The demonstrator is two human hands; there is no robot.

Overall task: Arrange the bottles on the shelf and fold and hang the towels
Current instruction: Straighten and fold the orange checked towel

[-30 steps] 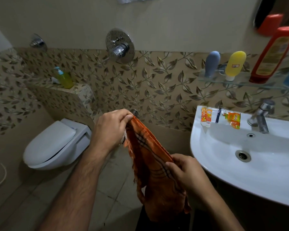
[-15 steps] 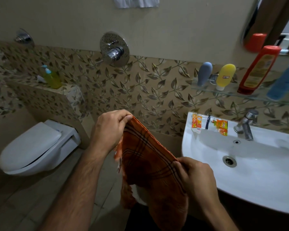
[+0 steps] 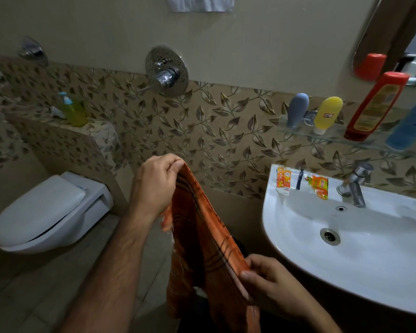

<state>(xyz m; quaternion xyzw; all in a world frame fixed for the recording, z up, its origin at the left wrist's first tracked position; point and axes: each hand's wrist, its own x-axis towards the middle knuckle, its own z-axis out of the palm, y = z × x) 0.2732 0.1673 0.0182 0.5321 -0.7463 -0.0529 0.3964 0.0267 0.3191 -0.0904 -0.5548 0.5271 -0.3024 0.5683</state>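
An orange towel with dark stripes hangs folded between both hands in front of me. My left hand pinches its upper far end; my right hand pinches its near end, lower down. The rest of the cloth drapes below. On the glass shelf at the right stand a grey-blue bottle, a yellow bottle, a tall red bottle and a blue bottle, all cap down. A white towel hangs at the top edge.
A white sink with a tap and small sachets is at the right. The closed toilet sits at the left, with a green soap bottle on the tiled ledge behind. A shower valve is on the wall.
My right hand has drawn the towel's near end lower and nearer, stretching the fold out. The view has shifted, bringing more of the shelf and white towel into sight.
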